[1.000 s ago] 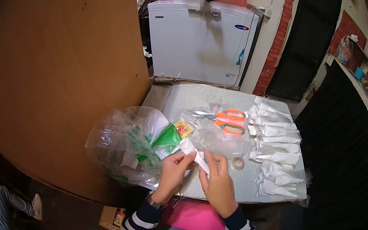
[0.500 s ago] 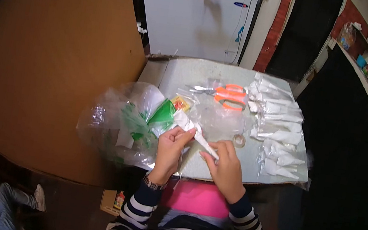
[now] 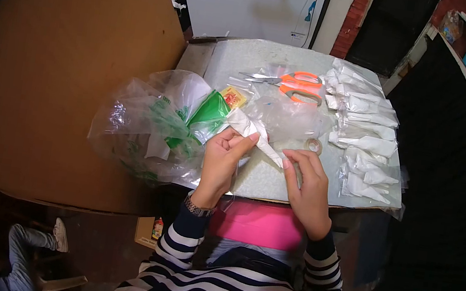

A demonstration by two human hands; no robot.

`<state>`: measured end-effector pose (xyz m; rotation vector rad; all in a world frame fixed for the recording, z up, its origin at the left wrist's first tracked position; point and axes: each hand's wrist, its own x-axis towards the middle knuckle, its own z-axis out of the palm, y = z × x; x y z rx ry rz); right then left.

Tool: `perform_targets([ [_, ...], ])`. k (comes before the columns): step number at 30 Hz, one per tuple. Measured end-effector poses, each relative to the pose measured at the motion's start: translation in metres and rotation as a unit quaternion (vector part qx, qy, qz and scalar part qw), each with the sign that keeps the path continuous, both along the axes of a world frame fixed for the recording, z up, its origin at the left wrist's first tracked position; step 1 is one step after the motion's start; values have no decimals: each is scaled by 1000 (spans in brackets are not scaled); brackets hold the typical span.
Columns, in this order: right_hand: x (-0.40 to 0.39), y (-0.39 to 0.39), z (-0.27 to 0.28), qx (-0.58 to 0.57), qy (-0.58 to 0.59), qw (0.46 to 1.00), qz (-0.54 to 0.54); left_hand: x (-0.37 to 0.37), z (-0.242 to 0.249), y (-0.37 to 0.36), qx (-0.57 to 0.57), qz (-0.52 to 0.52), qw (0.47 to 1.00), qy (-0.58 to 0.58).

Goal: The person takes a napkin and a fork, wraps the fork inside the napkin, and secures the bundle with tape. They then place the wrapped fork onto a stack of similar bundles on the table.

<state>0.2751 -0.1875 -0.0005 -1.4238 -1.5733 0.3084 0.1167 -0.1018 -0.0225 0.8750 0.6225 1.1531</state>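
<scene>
A white paper napkin (image 3: pixel 249 127), twisted into a narrow roll, slants over the near part of the table. My left hand (image 3: pixel 221 159) is closed, pinching it around the middle between thumb and fingers. At the thin lower end, my right hand (image 3: pixel 308 189) has its thumb and forefinger around the tip. Left of the napkin lies a crumpled clear plastic bag (image 3: pixel 129 122) with green print. A green packet (image 3: pixel 212 110) and a small yellow-and-red packet (image 3: pixel 232 97) lie just beyond. Whether anything is rolled inside the napkin is hidden.
Orange-handled scissors (image 3: pixel 300 88) lie at the back of the table (image 3: pixel 246 52), near clear plastic sleeves (image 3: pixel 293 118). A tape roll (image 3: pixel 314 145) sits right of centre. Several plastic-wrapped white rolls (image 3: pixel 367 125) line the right edge. Another person's leg (image 3: pixel 29 242) shows lower left.
The view has tilted down, so the table sits higher in the picture. My right hand has loosened and moved slightly right at the napkin's tip; my left hand keeps its pinch.
</scene>
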Motion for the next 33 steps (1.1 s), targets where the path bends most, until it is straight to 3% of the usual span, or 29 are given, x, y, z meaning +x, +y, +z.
perform_targets([
  [8, -2, 1, 1, -48, 29, 998, -12, -2, -1, 2, -10, -1, 1000, -10],
  [14, 0, 2, -13, 47, -42, 998, -2, 1, -1, 0, -1, 17, 999, -28],
  [23, -7, -1, -10, 51, -41, 998, 10, -1, -6, 2, 32, 14, 999, -4],
  [33, -1, 0, -10, -46, 95, 993, 51, -3, -10, 3, 39, 28, 998, -28],
])
